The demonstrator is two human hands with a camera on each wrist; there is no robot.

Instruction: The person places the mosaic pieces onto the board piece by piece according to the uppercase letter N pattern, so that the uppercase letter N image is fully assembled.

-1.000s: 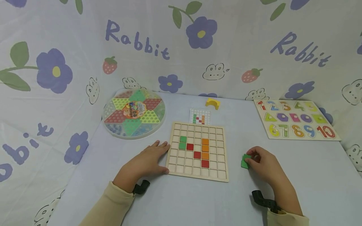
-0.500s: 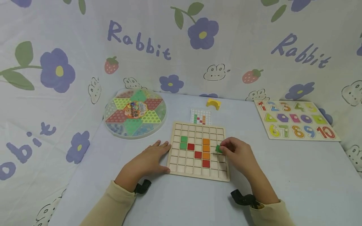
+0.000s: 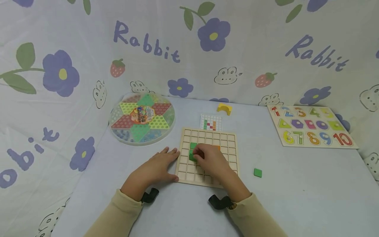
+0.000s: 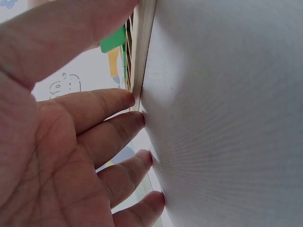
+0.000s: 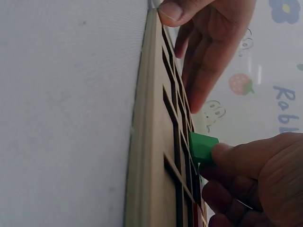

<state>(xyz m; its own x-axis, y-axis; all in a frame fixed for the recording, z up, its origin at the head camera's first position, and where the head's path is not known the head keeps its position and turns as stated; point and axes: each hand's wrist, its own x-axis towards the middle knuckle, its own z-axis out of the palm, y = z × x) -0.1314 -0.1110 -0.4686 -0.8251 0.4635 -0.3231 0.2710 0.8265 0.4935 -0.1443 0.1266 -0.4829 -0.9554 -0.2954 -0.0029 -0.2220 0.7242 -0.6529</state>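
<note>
A wooden grid board (image 3: 187, 177) lies flat on the table with square tiles set in its cells. My right hand (image 3: 214, 161) is over the board's left middle, pinching a green square tile (image 5: 203, 147) between thumb and fingers, close above the cells. Just beyond it a green tile (image 3: 193, 145) sits in the grid. Part of an orange tile (image 3: 218, 147) shows past the hand, which hides the red tiles in the head view. My left hand (image 3: 154, 166) rests with fingers spread at the board's left edge, thumb and fingertips at the rim (image 4: 142, 56).
One loose green tile (image 3: 258, 172) lies right of the board. Behind the board are a pattern card (image 3: 211, 122) and a yellow arch block (image 3: 224, 109). A round Chinese checkers board (image 3: 142, 119) stands back left, a number puzzle board (image 3: 312, 126) back right.
My right hand has lifted one green tile from the table at the right and carried it left over the board. The other loose green tile stays behind. My left hand has stayed put.
</note>
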